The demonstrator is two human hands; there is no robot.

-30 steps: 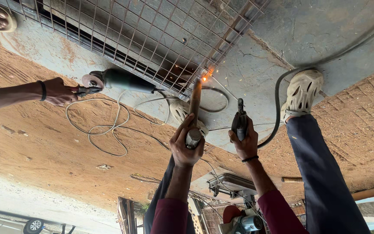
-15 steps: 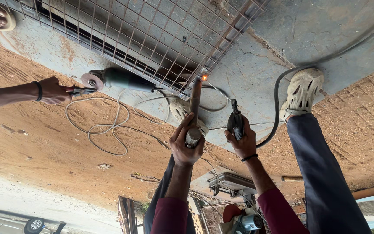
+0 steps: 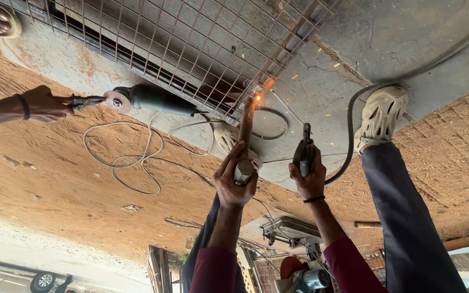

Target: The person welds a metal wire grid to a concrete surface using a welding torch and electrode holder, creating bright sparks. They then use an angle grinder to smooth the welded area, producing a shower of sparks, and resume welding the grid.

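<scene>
Left hand (image 3: pixel 233 182) holds pipe (image 3: pixel 245 138); right hand (image 3: pixel 309 179) welding holder (image 3: pixel 305 147)

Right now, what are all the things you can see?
mesh: one, rusty grey wire grid, on the concrete at the top
grinder: one, dark green, by the mesh edge
pliers: one, at the grinder's disc, held by another person's hand
white cable: one, looped on the sandy ground
black cable: one, curving past the right shoe
sparks: orange, at the pipe's tip
shoes: two, cream, on the concrete
pipe: one, rusty, in the left hand
holder: one, dark, in the right hand
</scene>
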